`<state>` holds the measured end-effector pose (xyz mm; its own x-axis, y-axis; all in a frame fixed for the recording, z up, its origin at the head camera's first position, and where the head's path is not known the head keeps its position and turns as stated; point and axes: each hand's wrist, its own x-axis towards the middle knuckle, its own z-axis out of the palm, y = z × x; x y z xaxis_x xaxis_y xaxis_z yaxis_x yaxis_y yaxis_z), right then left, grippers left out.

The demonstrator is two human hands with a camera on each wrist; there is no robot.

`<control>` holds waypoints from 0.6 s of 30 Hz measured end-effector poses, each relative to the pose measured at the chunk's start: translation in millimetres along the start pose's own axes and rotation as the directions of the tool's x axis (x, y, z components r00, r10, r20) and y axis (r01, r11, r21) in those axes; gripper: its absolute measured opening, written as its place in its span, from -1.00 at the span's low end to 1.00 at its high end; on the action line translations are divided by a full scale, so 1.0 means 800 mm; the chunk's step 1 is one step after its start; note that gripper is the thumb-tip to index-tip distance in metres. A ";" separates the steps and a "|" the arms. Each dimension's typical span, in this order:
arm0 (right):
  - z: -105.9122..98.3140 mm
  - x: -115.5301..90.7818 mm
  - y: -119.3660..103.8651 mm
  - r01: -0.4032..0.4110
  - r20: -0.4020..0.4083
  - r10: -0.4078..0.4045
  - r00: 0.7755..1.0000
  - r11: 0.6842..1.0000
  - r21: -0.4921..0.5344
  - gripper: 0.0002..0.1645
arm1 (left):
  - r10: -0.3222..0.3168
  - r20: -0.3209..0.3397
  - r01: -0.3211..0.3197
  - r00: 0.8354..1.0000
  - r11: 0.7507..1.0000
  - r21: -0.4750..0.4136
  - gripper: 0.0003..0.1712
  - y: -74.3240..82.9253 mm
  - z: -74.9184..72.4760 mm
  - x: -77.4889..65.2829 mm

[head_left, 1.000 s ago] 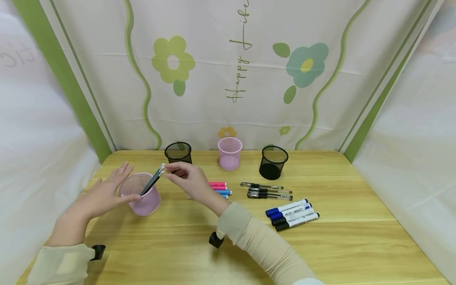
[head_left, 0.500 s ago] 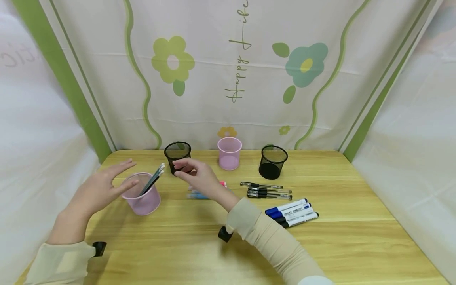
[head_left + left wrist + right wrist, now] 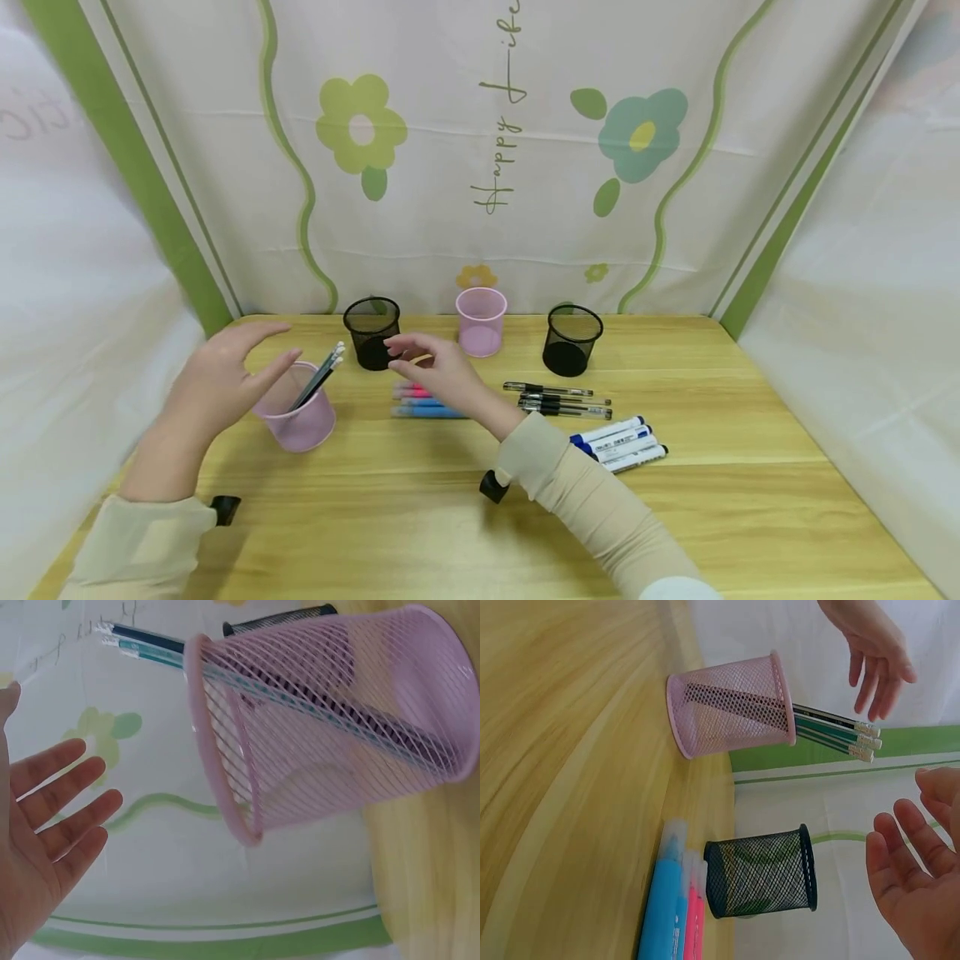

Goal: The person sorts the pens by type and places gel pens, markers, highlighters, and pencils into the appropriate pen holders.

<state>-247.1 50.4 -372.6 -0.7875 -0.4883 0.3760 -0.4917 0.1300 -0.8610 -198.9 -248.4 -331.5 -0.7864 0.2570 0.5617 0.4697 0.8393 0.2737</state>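
Several pencils (image 3: 835, 731) with white erasers lean inside a pink mesh pen holder (image 3: 303, 427) at the table's left. My left hand (image 3: 217, 383) hovers beside its rim, fingers relaxed and apart from it, as the left wrist view also shows. Over the table's middle, my right hand (image 3: 442, 371) is in the air with loosely bent fingers and nothing between them. Below and beside it lie pink and blue highlighters (image 3: 427, 407), partly covered by the hand and wrist. Just behind its fingertips stands a black mesh pen holder (image 3: 372, 333).
Another pink mesh holder (image 3: 481, 323) stands at the back middle, and a second black one (image 3: 572, 343) to its right. Several black gel pens (image 3: 558, 400) lie right of the highlighters. Blue and black whiteboard markers (image 3: 622, 443) lie nearer on the wooden table (image 3: 360, 517).
My right hand has drawn away from the pencils toward the right. My left hand has lifted off the pink holder's rim. The pencils stay leaning in the holder.
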 end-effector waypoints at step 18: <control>-0.038 -0.016 0.010 -0.028 0.031 0.031 0.999 0.994 -0.103 -0.63 | 0.224 -0.191 -0.228 0.956 0.974 0.003 -0.68 0.064 0.034 0.035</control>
<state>-252.7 83.9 -373.9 -0.7905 -0.5108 0.3378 -0.5050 0.2316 -0.8315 -208.1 -185.3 -322.8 -0.5697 0.3420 0.7473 0.6351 0.7603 0.1363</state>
